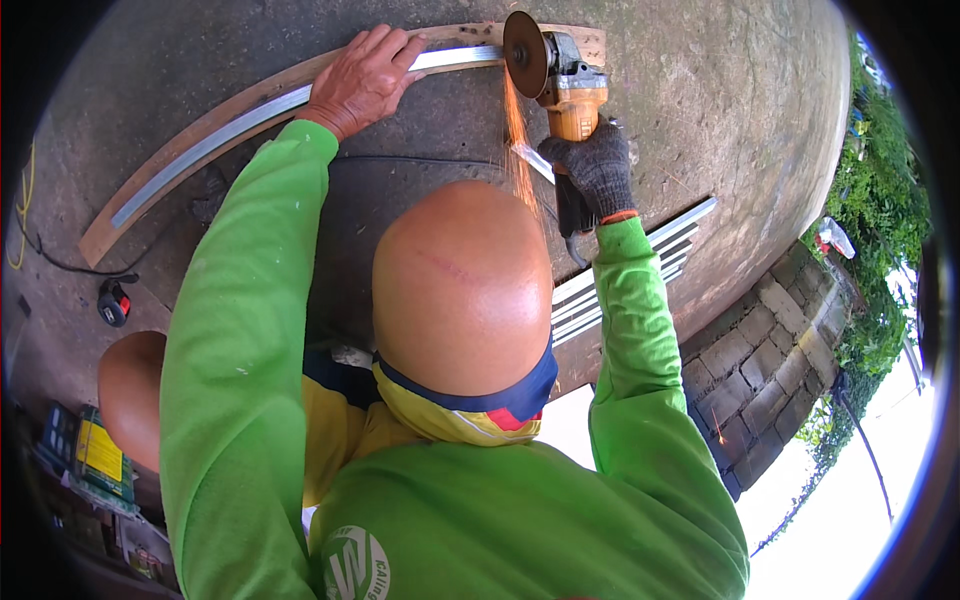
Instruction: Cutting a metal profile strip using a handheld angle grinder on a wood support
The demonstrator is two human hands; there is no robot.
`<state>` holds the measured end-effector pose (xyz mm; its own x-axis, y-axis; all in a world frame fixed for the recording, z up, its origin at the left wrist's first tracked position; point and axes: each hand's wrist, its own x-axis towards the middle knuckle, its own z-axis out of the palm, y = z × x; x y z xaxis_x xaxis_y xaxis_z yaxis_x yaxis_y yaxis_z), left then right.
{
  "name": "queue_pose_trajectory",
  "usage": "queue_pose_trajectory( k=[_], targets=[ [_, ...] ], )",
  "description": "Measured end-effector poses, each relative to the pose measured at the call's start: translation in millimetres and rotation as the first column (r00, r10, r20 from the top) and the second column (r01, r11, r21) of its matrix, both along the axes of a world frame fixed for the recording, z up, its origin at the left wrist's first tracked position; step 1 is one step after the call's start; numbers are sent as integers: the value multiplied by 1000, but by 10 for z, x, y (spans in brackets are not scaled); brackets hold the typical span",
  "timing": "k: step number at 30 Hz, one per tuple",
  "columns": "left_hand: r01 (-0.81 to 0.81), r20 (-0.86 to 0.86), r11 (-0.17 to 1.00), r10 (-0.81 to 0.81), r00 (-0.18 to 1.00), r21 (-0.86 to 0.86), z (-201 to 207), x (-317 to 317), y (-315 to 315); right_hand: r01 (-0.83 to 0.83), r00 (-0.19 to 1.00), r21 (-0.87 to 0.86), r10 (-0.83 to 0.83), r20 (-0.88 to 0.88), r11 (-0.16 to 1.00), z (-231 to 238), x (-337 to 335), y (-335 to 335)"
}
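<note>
A long silver metal channel (460,57) lies along a wooden plank (98,240) on the concrete ground. My bare left hand (362,82) is closed over the channel and holds it down against the plank. In my right hand (597,170), which wears a dark grey knit glove, is an orange angle grinder (575,112), gripped by its body. Its brown disc (526,54) stands upright at the channel's right part, and orange sparks (516,130) stream from there back toward me. Behind the sparks, a short light metal piece (535,163) lies partly hidden on the ground.
Several silver channels (580,310) lie side by side beneath my right forearm. A black cable (420,160) crosses the ground. At left are a red-and-black tape measure (113,302), a yellow cord (24,215) and a green tool case (118,480). Grey blocks (760,340) are stacked at right.
</note>
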<state>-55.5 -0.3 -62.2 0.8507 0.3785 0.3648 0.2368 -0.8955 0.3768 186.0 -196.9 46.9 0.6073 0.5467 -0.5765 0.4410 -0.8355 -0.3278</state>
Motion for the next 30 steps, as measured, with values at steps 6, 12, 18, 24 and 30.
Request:
queue_pose_trajectory(
  k=[6, 12, 18, 24, 30],
  targets=[
    [-1, -3, 1000, 2, 1000, 3, 5, -13, 7, 2, 995, -14, -1, 97, 1000, 111, -111, 52],
    [-1, -6, 1000, 1, 1000, 6, 8, -5, 9, -20, 995, -37, 24, 98, 999, 75, -99, -14],
    [-1, -10, 1000, 1, 1000, 2, 25, -14, 3, 63, 998, -40, -62, 33, 997, 144, -143, -26],
    [-1, -17, 1000, 1, 1000, -10, 24, -9, 2, 36, 998, -87, -31, 59, 996, 142, -138, 3],
    [-1, -33, 1000, 0, 999, -26, 21, -1, 0, -23, 996, -68, 28, 80, 997, 24, -45, 45]
  ],
)
